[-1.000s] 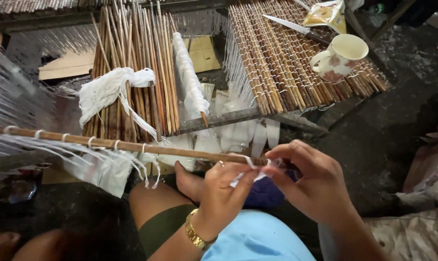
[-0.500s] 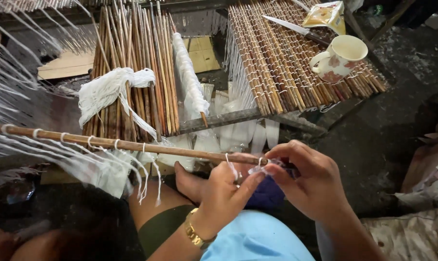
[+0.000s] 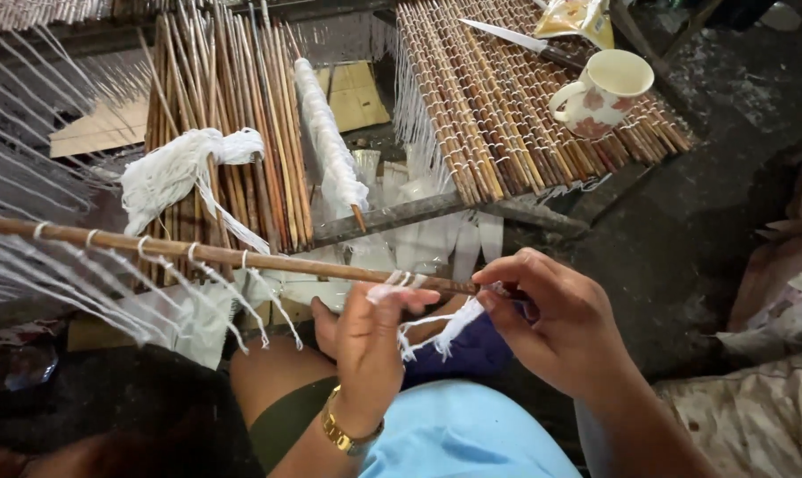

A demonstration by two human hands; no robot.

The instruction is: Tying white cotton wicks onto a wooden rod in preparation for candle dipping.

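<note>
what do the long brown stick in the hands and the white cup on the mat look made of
Long brown stick: apparently bamboo or wood, matte, with grainy brown streaks, white string knotted along it. White cup with reddish flowers: likely glazed ceramic, given its smooth glossy surface.

gold bracelet (image 3: 348, 431) on the left wrist, light blue top (image 3: 467, 443), olive shorts (image 3: 290, 423)
</note>
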